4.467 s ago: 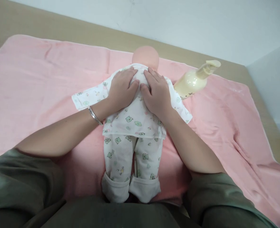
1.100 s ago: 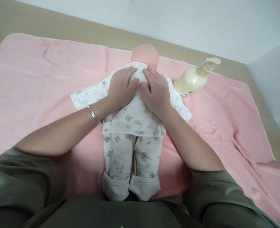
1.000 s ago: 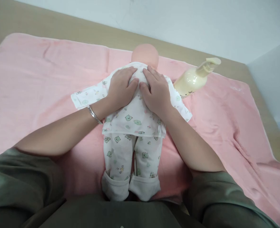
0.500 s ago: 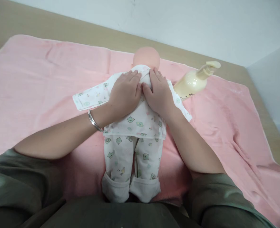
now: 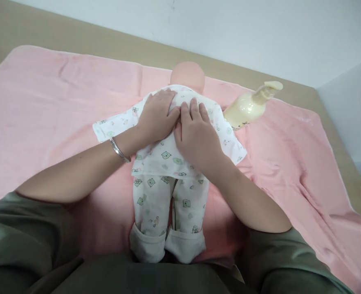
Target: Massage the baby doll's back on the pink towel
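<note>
A baby doll [image 5: 187, 74] lies on a pink blanket, the smooth back of its head toward the wall; its face does not show. It wears a white printed top [image 5: 168, 160] and matching trousers [image 5: 151, 204] with turned-up cuffs. My left hand [image 5: 156, 115] rests flat on the upper left part of the top. Lower and to the right, my right hand [image 5: 198, 136] lies on the top with its fingers spread. Both thumbs are close together near the middle of the doll. Neither hand holds anything.
The pink blanket [image 5: 51, 94] covers much of the wooden table [image 5: 106, 38]. A pump bottle of pale yellow liquid [image 5: 247, 108] tilts beside the doll's right-hand sleeve. Behind the table rises a white wall [image 5: 244, 36].
My right hand has slid down the doll's top and a little left, uncovering the cloth by the shoulder, which now lies flatter. My left hand has shifted only slightly.
</note>
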`<control>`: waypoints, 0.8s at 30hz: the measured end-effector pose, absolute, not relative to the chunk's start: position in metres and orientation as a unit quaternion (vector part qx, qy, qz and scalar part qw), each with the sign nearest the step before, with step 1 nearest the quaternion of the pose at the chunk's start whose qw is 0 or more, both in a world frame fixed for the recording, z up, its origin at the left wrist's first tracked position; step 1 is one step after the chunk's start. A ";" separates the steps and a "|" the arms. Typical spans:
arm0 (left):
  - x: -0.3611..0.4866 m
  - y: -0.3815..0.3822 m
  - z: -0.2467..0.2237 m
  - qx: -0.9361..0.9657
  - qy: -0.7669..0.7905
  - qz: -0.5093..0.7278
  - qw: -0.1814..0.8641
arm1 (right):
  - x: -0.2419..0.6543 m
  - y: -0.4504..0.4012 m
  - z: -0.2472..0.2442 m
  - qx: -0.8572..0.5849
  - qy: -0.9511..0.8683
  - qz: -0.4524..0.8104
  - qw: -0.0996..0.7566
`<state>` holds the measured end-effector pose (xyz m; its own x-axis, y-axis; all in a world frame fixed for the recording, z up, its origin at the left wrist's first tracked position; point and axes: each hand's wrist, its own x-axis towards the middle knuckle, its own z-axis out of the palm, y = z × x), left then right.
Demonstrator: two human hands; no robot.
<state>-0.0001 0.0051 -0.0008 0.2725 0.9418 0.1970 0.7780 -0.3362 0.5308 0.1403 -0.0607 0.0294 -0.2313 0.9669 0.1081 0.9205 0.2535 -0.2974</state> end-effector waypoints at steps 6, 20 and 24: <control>0.007 -0.021 0.008 0.800 0.545 0.215 0.129 | 0.163 -0.018 0.024 -0.613 -0.765 0.121 0.155; -0.006 0.009 -0.009 0.789 0.526 0.288 0.137 | 0.143 -0.054 0.033 -0.622 -0.769 0.076 0.127; -0.001 -0.004 -0.006 0.791 0.530 0.277 0.128 | 0.154 -0.034 0.031 -0.620 -0.767 0.096 0.137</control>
